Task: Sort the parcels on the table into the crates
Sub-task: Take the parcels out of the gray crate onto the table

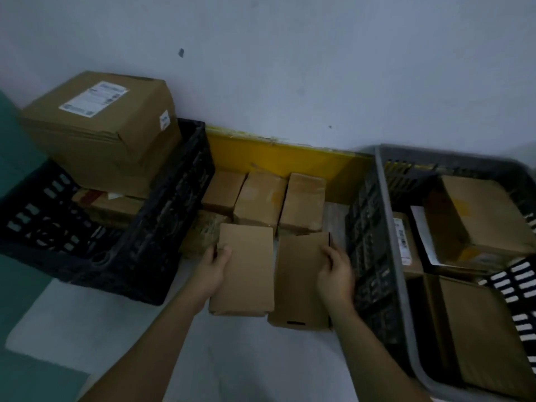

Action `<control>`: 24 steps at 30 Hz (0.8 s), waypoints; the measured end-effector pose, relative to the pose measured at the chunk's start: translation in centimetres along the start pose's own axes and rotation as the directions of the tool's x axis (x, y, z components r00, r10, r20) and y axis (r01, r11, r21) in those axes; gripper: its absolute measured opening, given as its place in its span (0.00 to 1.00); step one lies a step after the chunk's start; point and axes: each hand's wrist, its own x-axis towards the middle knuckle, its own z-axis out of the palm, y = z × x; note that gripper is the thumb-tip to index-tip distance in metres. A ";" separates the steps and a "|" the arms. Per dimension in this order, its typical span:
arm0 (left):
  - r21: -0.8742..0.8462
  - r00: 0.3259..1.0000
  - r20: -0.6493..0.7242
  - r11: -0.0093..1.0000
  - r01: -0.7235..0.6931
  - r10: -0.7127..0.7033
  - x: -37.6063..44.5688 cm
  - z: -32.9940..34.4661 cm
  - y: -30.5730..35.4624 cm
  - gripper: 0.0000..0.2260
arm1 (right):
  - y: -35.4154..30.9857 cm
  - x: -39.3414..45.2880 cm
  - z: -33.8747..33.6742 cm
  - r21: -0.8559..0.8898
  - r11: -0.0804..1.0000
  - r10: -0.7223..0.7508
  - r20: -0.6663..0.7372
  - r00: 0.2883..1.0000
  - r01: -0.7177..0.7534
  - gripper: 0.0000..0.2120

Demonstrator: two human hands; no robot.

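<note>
A person's left hand (216, 264) grips one flat parcel (243, 268) and the right hand (336, 266) another (301, 282), mid-pick; next, each must go outward to the black crate (162, 216) or grey crate (390, 227). Beyond the hands wait seemingly three more boxes.

Nothing here is sharp enough for me to read. The big box (98, 126) sitting on the black crate (162, 227) at my left carries a white shipping label (93, 98) on its top and a small sticker (164, 119) on its side, but the print on both is a blur. In the grey crate (388, 227) at my right, a parcel (406, 242) bears a white barcode label (403, 239); I can make out bars, no digits.
</note>
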 end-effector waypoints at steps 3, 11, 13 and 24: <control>0.046 0.999 0.023 0.999 0.024 -0.025 2.5 1.1 -0.9 0.28 | 1.2 1.0 1.4 0.044 0.999 0.019 0.042 0.999 -0.021 0.19; 0.167 0.998 0.067 0.985 -0.031 0.020 7.8 3.1 -3.6 0.16 | 4.0 2.1 4.9 -0.038 0.997 0.078 0.244 0.967 -0.071 0.34; 0.287 0.998 0.022 0.956 -0.061 0.057 9.0 3.6 -3.9 0.20 | 4.9 2.3 5.6 -0.161 0.986 0.085 0.313 0.946 -0.036 0.41; 0.886 0.933 0.196 0.353 -0.300 0.303 8.3 6.7 -5.8 0.55 | 5.4 2.3 8.8 -0.484 0.872 0.260 0.342 0.903 -0.068 0.51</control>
